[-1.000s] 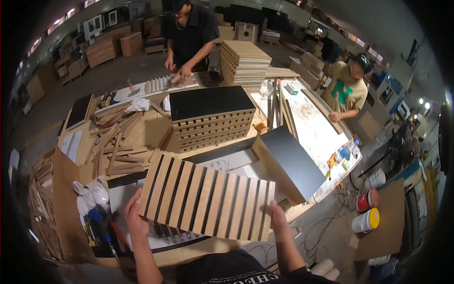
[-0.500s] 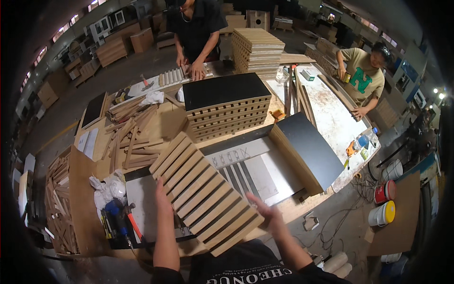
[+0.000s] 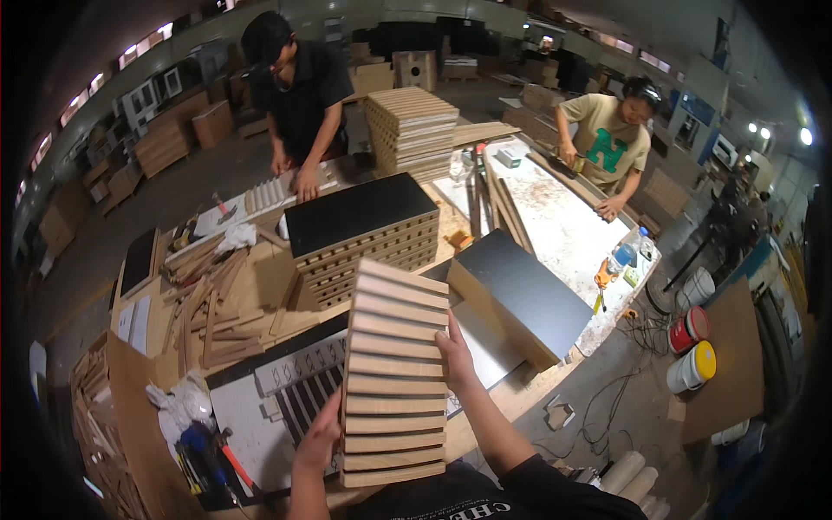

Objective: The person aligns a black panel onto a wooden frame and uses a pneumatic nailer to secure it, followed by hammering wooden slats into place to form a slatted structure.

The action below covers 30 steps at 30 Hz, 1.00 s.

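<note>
slatted panel (image 3: 394, 377) before panel stack (image 3: 364, 238), on workbench (image 3: 511, 399).

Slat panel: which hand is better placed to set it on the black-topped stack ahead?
Right, probably. The right hand grips the slat panel high on its right edge, nearest the stack. The left hand holds low on the left edge, farther back, so it suits steadying.

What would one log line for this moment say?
left hand: grips slatted wooden panel, left edge | right hand: grips right edge | panel: lifted above workbench, slats crosswise | behind: black-topped panel stack
</note>
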{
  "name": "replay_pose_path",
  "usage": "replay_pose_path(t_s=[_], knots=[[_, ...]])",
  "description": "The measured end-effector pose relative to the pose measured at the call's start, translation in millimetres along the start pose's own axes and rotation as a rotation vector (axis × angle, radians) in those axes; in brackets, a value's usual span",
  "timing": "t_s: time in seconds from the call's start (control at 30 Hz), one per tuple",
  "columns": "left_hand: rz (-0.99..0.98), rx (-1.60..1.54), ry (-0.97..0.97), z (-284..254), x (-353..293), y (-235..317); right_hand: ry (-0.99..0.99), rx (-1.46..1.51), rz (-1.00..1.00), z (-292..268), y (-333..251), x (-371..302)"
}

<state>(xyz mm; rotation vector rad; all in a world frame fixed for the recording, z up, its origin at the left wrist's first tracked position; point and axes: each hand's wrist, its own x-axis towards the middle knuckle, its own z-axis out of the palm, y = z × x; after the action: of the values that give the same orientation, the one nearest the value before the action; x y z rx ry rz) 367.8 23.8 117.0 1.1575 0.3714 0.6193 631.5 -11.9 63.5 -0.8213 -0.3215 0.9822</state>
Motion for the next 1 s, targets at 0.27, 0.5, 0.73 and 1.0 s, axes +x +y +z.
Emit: replay_pose_path(t_s=[0.27,0.5,0.73,1.0], knots=[[0.621,1.102,0.285,107.3,1.4,90.9,0.052,0.518,0.244,43.7,14.3,32.9],[1.027,1.321,0.399,139.4,2.3,118.7,-0.246,0.671,0.314,82.1,0.2,35.1],[1.058,1.301,0.405,144.7,-0.4,123.5,-0.201,0.634,0.299,83.8,-2.3,29.6],[0.999,1.317,0.419,140.8,-2.1,117.8,-0.215,0.656,0.313,81.6,-0.4,28.9]])
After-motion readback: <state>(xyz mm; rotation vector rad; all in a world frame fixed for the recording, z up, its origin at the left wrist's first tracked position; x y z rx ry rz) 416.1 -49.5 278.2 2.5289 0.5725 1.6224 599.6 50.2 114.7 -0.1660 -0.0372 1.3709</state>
